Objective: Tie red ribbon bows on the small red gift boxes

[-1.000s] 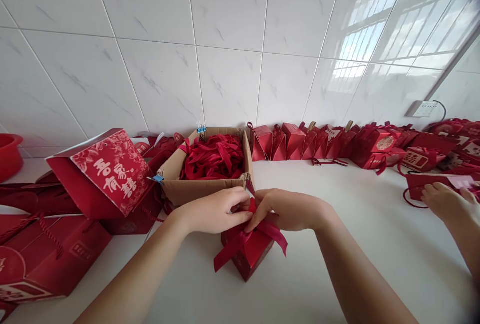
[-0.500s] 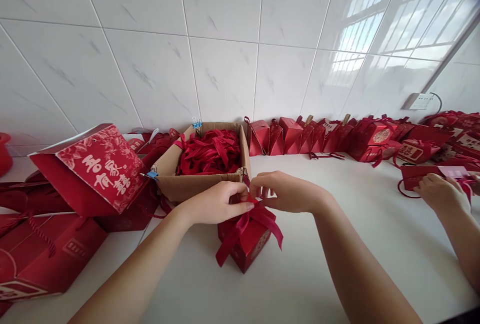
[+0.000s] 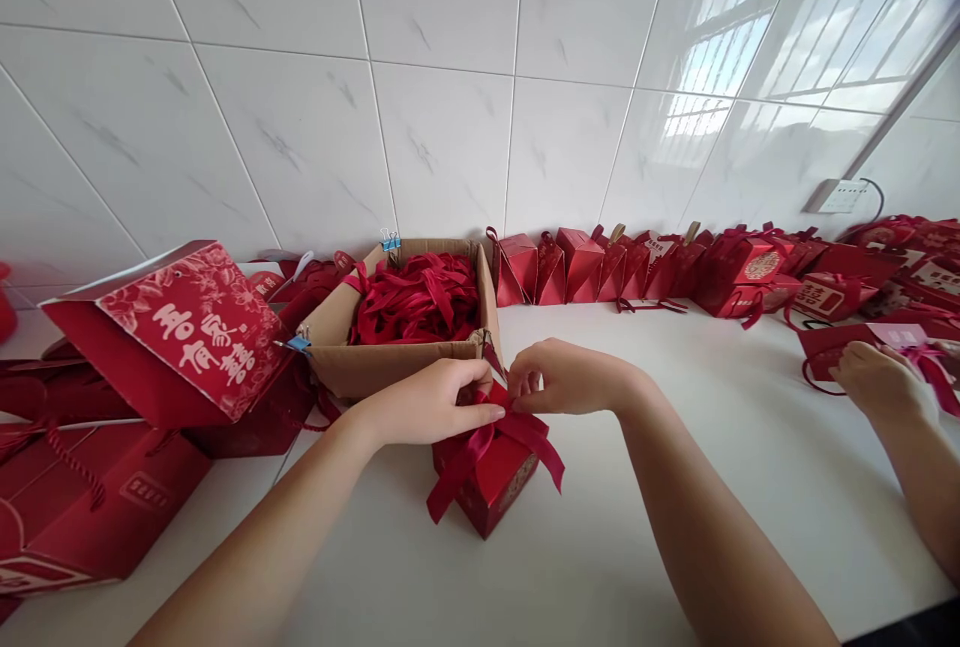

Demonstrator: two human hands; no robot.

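Head view: just in front of the carton, a red box sits on the desk; the left hand pinches its ribbon, the right hand curls there, grip unclear. Tying seems in hand; tightening would call for even pulling.

Glossy tiled wall, barred-window reflection at right, white tabletop below
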